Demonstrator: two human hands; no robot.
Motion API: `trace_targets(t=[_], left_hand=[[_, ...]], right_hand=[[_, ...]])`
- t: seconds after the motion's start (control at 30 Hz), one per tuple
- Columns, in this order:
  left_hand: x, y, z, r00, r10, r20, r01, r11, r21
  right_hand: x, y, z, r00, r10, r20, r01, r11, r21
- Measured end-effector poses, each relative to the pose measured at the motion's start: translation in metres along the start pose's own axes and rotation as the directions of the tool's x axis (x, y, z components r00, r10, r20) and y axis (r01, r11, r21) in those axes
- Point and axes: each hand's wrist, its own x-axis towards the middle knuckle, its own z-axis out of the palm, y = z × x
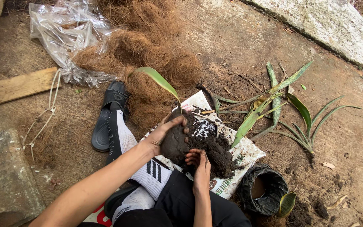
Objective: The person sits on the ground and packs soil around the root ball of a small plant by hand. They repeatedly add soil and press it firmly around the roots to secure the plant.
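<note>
Head view, looking down. Your left hand [164,135] has its fingers [180,122] curled over the top and near side of a dark brown rounded ball of packed soil [174,145], gripping it firmly; a single long green leaf [159,80] rises from the ball toward 11 o'clock. Your right hand [201,164] sits just at 4 o'clock of the ball, fingers bent and pressed into a loose heap of black potting soil [215,152]; whether they pinch any soil cannot be told.

Ball and heap both sit over a white printed paper sheet [248,151] spread on the bare earth ground [240,38]. At 4 o'clock of the sheet, just beside it, stands a black crumpled plastic nursery bag [269,197], mouth open upward, with a small green leaf [287,204] against its rim.

At 2 o'clock of the ball, a cluster of uprooted green strap-leaved plants [274,105] lies flat on the ground. At 11 to 12 o'clock, a large pile of brown coconut fibre [148,54], with a clear crumpled plastic bag [64,33] beyond it at 10 o'clock. A black rubber slide sandal [108,113] lies at 9 o'clock, beside your foot in a white sock with black stripes [148,172]. A pale wooden plank [17,86] lies well apart at 10 o'clock.
</note>
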Motion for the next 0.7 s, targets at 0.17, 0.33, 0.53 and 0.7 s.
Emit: trace_targets(t=[0.17,0.33,0.53,0.7], left_hand=[[0.0,0.003,0.016,0.99,-0.029,-0.138,0.051,0.987,0.153],[-0.01,0.026,0.043,0.994,-0.066,0.085,0.077,0.988,-0.134],[-0.001,0.015,0.005,0.969,0.153,0.192,-0.09,0.95,-0.299],[0.004,0.008,-0.011,0.984,0.168,-0.057,-0.176,0.97,-0.17]], right_hand=[[-0.001,-0.001,0.002,1.0,0.0,-0.006,0.001,1.0,0.013],[-0.004,-0.004,0.001,1.0,0.01,-0.015,-0.01,1.0,-0.016],[-0.002,-0.005,0.002,1.0,-0.009,0.008,0.009,1.0,-0.002],[-0.002,-0.005,0.003,1.0,0.006,-0.006,-0.006,1.0,0.004]])
